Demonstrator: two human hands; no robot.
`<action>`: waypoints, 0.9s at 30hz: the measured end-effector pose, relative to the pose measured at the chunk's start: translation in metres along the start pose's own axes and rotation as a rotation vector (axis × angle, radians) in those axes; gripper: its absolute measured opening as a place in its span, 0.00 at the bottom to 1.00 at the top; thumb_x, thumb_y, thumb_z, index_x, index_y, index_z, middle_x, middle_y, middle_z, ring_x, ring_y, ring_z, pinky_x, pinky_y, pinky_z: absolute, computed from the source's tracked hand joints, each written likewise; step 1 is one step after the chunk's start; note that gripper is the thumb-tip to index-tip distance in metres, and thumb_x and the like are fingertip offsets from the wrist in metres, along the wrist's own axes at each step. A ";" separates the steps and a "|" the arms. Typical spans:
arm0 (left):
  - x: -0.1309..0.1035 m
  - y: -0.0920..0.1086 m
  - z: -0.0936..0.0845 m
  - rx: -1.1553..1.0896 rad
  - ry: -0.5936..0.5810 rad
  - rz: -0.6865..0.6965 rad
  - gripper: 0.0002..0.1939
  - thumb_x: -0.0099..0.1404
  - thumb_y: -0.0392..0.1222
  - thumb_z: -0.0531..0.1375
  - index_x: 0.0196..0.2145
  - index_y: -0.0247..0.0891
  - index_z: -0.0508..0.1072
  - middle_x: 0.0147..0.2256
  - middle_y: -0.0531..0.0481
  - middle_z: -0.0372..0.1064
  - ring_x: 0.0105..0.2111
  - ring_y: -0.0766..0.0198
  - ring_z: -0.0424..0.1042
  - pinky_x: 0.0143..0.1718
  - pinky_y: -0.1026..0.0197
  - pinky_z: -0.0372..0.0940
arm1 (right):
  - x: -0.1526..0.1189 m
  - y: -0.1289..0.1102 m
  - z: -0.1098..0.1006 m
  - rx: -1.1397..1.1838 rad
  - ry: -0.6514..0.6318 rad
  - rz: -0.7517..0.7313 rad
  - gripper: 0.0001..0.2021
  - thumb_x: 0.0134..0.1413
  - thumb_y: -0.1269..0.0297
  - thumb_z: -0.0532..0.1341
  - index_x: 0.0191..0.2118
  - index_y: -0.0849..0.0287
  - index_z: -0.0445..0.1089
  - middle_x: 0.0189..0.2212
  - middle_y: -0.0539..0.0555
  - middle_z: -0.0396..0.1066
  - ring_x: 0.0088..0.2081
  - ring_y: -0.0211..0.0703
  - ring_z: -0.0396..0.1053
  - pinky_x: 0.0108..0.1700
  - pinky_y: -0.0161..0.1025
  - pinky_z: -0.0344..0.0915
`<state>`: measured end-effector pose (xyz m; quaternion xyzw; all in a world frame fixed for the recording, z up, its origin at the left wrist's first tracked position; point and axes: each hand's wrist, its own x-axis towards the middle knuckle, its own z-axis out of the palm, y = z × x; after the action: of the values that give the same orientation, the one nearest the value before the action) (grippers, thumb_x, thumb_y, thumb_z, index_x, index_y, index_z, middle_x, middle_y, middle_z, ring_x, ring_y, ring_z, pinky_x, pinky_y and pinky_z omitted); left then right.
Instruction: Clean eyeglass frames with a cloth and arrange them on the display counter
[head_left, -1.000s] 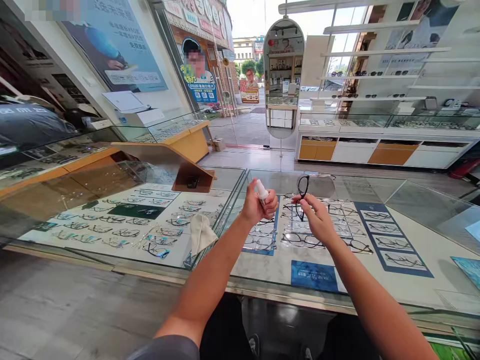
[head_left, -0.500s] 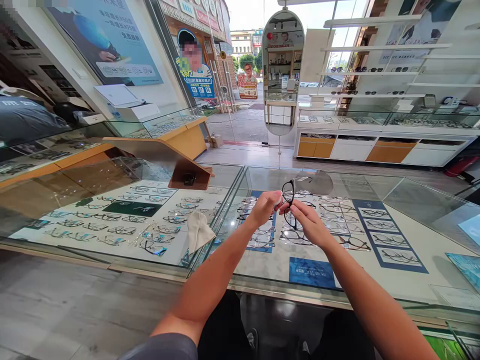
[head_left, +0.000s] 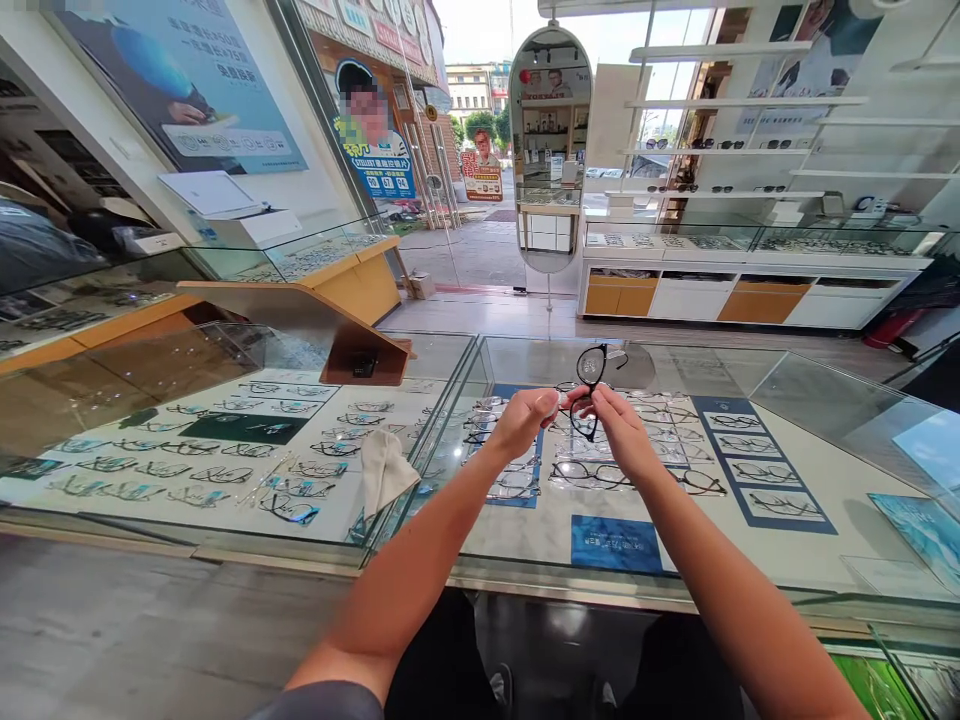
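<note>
Pinched near the middle by the thumb and fingers of the right hand (head_left: 621,425), some black eyeglasses (head_left: 591,366) stand on end in the air, one round lens above the other. Those fingers are closed tight on the frame, and little pale marks show on the top lens. One thin arm of the glasses sticks out past it, away to the right. Close beside, the left hand (head_left: 525,425) is curled into a fist around a small white spray bottle (head_left: 556,400), and the fist hides nearly all of it. Its tip is very near the glasses, but I can't tell if they touch. Both hands are up over a big glass display case (head_left: 517,545). Lots more glasses lie in rows inside it, and some sit on a dark blue strip (head_left: 761,515) over to the right. A shiny blue card (head_left: 615,543) lies close to the person's side. Left of the arms, a crumpled cream cloth (head_left: 386,470) rests by the line where two cases meet. Behind that is a brown wooden stand (head_left: 367,360), and past the counter stands a tall oval mirror (head_left: 551,150).
</note>
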<state>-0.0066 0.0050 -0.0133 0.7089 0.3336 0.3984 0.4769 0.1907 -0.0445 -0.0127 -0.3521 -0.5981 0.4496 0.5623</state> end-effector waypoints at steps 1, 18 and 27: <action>0.000 0.000 0.001 0.039 -0.023 0.018 0.35 0.71 0.75 0.52 0.23 0.40 0.61 0.23 0.53 0.57 0.25 0.66 0.53 0.26 0.60 0.48 | 0.001 0.001 -0.001 0.025 0.023 0.007 0.22 0.73 0.40 0.59 0.48 0.51 0.81 0.47 0.56 0.80 0.49 0.51 0.74 0.52 0.47 0.67; 0.007 -0.004 -0.021 -0.130 0.130 -0.069 0.39 0.65 0.84 0.51 0.30 0.40 0.69 0.27 0.51 0.64 0.28 0.63 0.65 0.31 0.60 0.67 | -0.002 0.002 0.003 0.070 0.044 0.036 0.22 0.74 0.40 0.58 0.52 0.51 0.79 0.49 0.56 0.81 0.53 0.52 0.75 0.62 0.49 0.68; 0.032 -0.060 -0.122 0.328 0.914 -0.292 0.09 0.73 0.42 0.58 0.50 0.42 0.69 0.46 0.45 0.75 0.47 0.55 0.77 0.52 0.55 0.71 | -0.001 0.006 -0.001 0.026 0.062 0.040 0.22 0.74 0.41 0.57 0.52 0.52 0.77 0.50 0.57 0.80 0.53 0.52 0.75 0.61 0.49 0.69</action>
<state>-0.1048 0.1020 -0.0346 0.4736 0.6622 0.5394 0.2151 0.1912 -0.0433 -0.0191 -0.3704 -0.5673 0.4576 0.5758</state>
